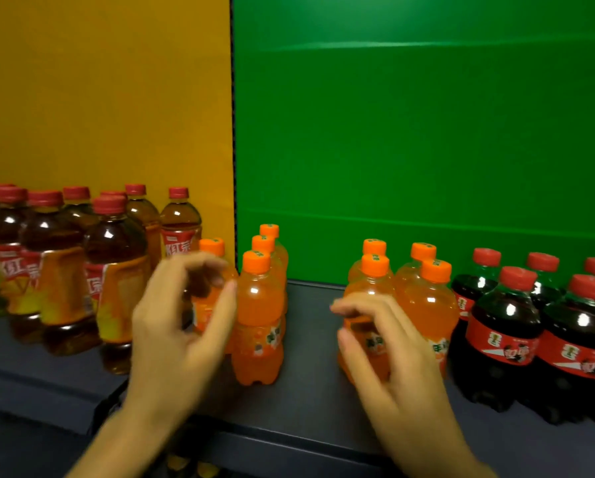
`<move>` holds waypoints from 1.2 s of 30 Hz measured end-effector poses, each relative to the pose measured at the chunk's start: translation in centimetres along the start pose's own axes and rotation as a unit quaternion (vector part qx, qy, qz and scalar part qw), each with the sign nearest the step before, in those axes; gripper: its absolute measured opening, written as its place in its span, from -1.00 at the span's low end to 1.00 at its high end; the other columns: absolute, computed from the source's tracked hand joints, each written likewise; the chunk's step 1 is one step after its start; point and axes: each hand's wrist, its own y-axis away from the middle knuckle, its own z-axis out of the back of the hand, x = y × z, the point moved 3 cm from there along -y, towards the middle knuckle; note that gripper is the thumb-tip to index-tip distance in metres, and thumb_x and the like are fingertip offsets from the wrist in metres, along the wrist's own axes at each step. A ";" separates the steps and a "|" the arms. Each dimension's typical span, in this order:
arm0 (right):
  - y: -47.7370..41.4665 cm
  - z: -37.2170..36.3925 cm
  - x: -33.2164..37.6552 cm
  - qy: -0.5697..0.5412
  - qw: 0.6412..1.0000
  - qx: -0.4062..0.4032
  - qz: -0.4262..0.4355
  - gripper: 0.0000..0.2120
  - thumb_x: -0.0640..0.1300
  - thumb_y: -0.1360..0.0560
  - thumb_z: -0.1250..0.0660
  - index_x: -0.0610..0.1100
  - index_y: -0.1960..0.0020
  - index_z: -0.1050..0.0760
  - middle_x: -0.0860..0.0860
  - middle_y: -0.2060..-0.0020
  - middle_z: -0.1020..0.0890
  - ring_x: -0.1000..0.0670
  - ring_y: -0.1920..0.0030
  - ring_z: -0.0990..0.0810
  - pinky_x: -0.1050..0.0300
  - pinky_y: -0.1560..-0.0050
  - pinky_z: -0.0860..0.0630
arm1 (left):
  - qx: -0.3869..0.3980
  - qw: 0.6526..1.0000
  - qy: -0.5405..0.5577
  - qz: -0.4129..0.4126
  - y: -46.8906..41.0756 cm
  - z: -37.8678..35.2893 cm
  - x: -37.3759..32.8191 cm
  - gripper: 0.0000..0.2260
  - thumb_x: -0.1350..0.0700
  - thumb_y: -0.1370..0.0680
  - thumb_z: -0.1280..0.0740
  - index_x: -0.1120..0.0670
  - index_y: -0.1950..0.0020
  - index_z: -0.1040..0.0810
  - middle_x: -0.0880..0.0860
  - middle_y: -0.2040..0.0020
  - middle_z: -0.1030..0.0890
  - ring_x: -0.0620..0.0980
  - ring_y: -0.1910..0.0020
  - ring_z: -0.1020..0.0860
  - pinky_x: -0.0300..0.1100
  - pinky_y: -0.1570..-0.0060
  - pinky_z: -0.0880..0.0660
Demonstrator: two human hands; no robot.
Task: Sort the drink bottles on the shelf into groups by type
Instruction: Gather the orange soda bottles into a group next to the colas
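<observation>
Glossy clear plastic orange bottles (258, 305) w/ matt caps; shelf (306, 391) smooth, matt dark.

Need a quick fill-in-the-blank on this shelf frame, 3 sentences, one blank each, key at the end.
1. The cola bottles at the shelf's far right have ____ caps.
2. The gap on the shelf splits the ____ soda bottles into two clusters.
3. The wall panel behind the tea bottles is ____.

Missing words: red; orange; yellow

Yellow back panel (102, 91) beside green panel (423, 132), dim light.
</observation>
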 end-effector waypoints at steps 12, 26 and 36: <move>-15.8 -7.0 -1.4 0.133 0.912 0.322 -0.218 -0.74 -0.03 -0.55 -0.23 -0.15 -0.15 -0.48 -0.11 -0.09 -0.58 -0.07 -0.04 -0.58 0.01 -0.03 -0.56 | 0.387 0.908 -0.161 -0.004 -15.1 -5.9 7.5 -0.68 0.13 -0.57 -0.24 0.20 -0.30 -0.39 0.14 -0.29 -0.48 0.05 -0.22 -0.46 -0.28 -0.05 -0.33; -17.5 -9.3 -4.2 0.166 0.811 0.453 -0.331 -0.76 -0.23 -0.42 -0.41 -0.17 -0.07 -0.49 0.00 0.21 -0.55 0.10 0.26 -0.54 0.33 0.36 -0.53 | 0.671 0.716 -0.126 0.148 -15.9 -11.8 11.9 -0.55 0.29 -0.46 -0.39 0.18 -0.33 -0.37 0.20 -0.29 -0.46 0.17 -0.24 -0.48 0.03 -0.14 -0.52; -17.3 -6.5 -6.3 0.213 0.797 0.461 -0.326 -0.66 -0.23 -0.39 -0.45 -0.03 -0.08 -0.42 0.04 0.07 -0.52 0.07 0.10 -0.51 0.21 0.04 -0.49 | 0.658 0.722 -0.158 0.144 -16.1 -11.8 11.1 -0.37 0.11 -0.43 -0.44 0.21 -0.43 -0.27 0.20 -0.34 -0.42 0.11 0.09 -0.56 -0.07 -0.10 -0.53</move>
